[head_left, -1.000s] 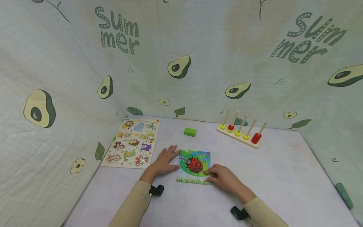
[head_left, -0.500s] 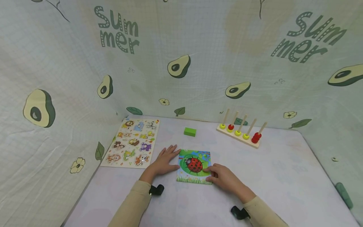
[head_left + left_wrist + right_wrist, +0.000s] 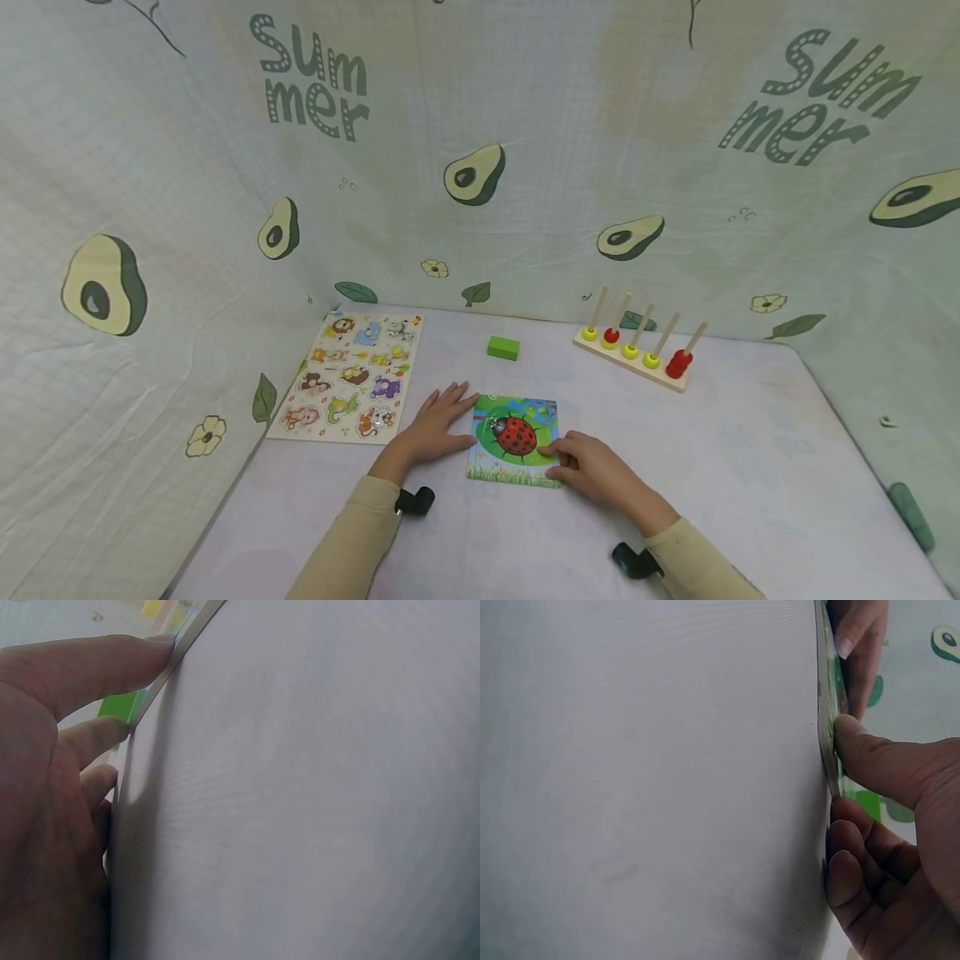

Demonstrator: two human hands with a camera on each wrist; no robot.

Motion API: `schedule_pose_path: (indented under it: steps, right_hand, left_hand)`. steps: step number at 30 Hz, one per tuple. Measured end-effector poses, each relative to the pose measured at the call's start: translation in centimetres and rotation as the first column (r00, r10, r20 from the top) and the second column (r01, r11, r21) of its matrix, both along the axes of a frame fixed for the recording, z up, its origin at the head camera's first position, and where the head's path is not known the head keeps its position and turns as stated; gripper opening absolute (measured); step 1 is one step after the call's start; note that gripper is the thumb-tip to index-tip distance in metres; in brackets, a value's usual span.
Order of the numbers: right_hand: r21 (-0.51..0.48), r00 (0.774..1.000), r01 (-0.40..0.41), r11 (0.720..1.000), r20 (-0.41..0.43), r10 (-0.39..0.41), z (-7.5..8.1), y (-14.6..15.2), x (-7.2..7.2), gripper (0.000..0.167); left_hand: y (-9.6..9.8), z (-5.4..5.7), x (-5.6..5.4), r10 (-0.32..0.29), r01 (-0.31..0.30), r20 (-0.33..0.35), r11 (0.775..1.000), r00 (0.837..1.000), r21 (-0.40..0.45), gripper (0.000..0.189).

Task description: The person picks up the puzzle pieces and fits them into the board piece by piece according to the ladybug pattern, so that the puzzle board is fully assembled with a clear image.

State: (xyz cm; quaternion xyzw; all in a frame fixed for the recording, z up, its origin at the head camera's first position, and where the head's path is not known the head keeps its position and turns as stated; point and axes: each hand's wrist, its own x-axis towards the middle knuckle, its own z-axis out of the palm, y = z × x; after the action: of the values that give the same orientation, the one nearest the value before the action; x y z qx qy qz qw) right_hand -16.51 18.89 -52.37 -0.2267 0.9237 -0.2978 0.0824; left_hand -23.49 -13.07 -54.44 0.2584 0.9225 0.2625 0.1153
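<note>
A square ladybug puzzle (image 3: 513,437) lies flat on the table, a red ladybug on green at its middle. My left hand (image 3: 435,429) rests at its left side with fingers spread and fairly straight; in the left wrist view the thumb (image 3: 142,664) touches the board's edge. At the lower right part of the puzzle, my right hand (image 3: 596,475) has curled fingers and holds the board by its edge. The right wrist view shows the right thumb (image 3: 877,757) against the board's rim and the other fingertips (image 3: 845,877) bent beside its corner.
An animal peg puzzle (image 3: 348,379) lies at the left of the table (image 3: 735,467). Behind the ladybug puzzle sits a green block (image 3: 503,348). A wooden peg stand (image 3: 630,360) with red and yellow beads stands at back right. A printed cloth (image 3: 555,167) hangs behind.
</note>
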Motion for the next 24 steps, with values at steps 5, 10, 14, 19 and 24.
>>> schedule_pose_path:
  steps: [5,10,14,19,24]
  right_hand:
    - [0.0,1.0,0.019,1.0,-0.001,-0.019,0.13,-0.25,0.12,0.028]
    - [-0.003,1.0,0.024,1.0,0.002,-0.024,0.2,-0.3,0.18,0.027]
    - [-0.01,1.0,0.018,1.0,-0.005,-0.018,0.13,-0.15,0.2,0.027]
    - [-0.02,1.0,0.001,1.0,-0.01,-0.001,0.02,0.1,0.15,0.028]
    - [-0.052,1.0,0.008,0.999,0.021,-0.007,0.02,0.51,0.11,0.042]
  left_hand:
    - [-0.08,-0.02,-0.02,0.002,-0.002,0.008,1.0,1.0,-0.008,0.078]
    - [-0.12,-0.1,0.0,-0.002,0.002,-0.003,1.0,1.0,0.006,0.077]
    - [-0.1,-0.07,0.04,-0.003,0.003,-0.002,1.0,1.0,0.01,0.077]
    - [-0.14,-0.08,0.02,-0.005,0.005,0.005,1.0,1.0,-0.001,0.078]
    - [-0.11,-0.25,-0.04,-0.003,0.003,-0.004,1.0,1.0,-0.002,0.078]
